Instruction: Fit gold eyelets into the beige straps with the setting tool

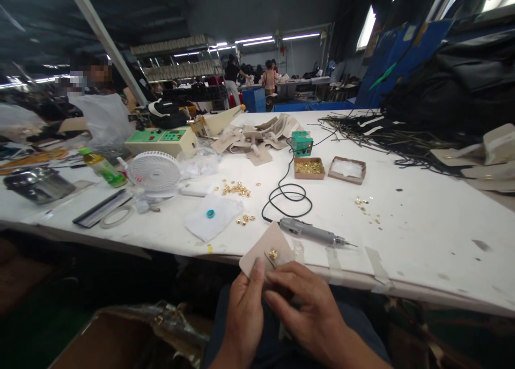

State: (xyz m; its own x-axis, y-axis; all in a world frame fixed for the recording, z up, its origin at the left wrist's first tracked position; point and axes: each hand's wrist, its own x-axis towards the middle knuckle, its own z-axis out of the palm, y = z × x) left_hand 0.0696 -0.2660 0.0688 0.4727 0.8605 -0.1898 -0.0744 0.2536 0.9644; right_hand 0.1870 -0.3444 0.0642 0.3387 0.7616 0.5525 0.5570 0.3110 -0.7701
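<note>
A beige leather-like panel with rounded corners is tilted up at the table's front edge. On its face sits a small gold metal fitting, with a short slit or strip beside it. My left hand grips the panel's lower left, thumb on top. From the right, my right hand has its curled fingers against the lower edge just below the fitting; its fingertips are partly hidden. A grey electric screwdriver lies right behind the panel, bit pointing right.
Gold fittings lie loose on the white table. Behind are a box of small gold parts, a green power box with a looped cable, and beige pieces. A white fan stands left; black cords lie right.
</note>
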